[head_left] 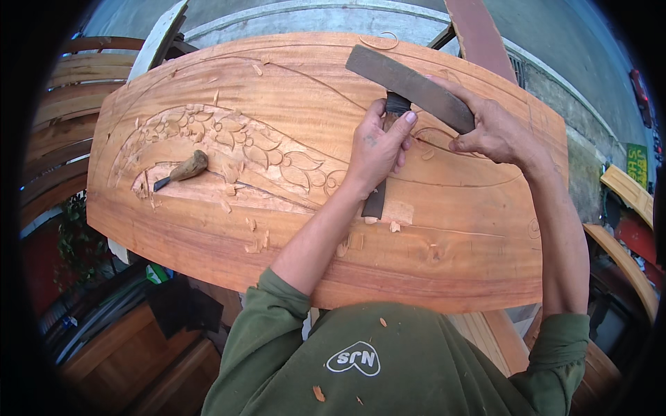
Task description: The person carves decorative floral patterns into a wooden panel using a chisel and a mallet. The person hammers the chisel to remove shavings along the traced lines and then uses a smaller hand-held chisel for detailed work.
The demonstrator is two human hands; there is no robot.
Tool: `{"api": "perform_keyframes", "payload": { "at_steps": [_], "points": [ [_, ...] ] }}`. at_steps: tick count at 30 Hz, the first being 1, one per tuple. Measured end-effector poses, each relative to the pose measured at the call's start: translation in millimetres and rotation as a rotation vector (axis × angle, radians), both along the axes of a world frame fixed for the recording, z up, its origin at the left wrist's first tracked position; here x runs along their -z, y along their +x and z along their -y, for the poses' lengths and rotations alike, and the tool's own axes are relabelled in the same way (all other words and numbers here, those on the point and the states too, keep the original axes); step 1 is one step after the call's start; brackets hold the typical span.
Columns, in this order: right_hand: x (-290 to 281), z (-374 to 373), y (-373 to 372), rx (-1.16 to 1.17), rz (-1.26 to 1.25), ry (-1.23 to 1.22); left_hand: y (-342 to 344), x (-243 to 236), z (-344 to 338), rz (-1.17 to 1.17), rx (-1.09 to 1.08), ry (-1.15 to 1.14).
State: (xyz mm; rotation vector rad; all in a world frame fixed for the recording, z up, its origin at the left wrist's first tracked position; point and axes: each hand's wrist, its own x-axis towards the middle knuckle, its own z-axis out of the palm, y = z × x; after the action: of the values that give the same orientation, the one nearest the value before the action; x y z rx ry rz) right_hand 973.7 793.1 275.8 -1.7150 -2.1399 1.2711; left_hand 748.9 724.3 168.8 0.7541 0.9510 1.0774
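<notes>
My left hand (378,142) is closed around a wide flat chisel (374,201), its dark blade angled toward me with the edge at a shallow cut in the wood. Just above the chisel's dark-wrapped handle end is a long dark flat bar (402,83), gripped near one end by my right hand (496,132). Whether bar and handle touch, I cannot tell. Beneath both hands lies a large reddish-brown wooden panel (298,243). Carved leaves and scales (243,149) cover its left part, and pencil curves run over the rest. A second chisel (187,166) with a pale wooden handle rests on the carving.
Wood shavings (260,243) lie scattered on the panel. Slatted wood (73,104) stands at the left, and boards (479,35) stick out beyond the far edge. Curved wooden pieces (624,267) are at the right. Dark planks and clutter (139,347) sit below left.
</notes>
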Motion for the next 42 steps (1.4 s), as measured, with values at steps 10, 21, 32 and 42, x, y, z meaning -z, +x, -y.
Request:
{"api": "perform_keyframes", "payload": {
  "at_steps": [10,21,32,42],
  "points": [
    [11,6,5,-0.203,0.070,0.102,-2,-5,6,-0.027,-0.019,0.011],
    [-6,120,40,0.097,-0.196,0.180,-83,-85,41,0.015,0.032,0.020],
    [13,343,122,0.559,0.384,0.408,-80,-44,166,-1.252,0.472,0.774],
    [21,389,151,0.508,0.533,0.528,-62,-68,263,-1.257,0.620,0.784]
  ]
}}
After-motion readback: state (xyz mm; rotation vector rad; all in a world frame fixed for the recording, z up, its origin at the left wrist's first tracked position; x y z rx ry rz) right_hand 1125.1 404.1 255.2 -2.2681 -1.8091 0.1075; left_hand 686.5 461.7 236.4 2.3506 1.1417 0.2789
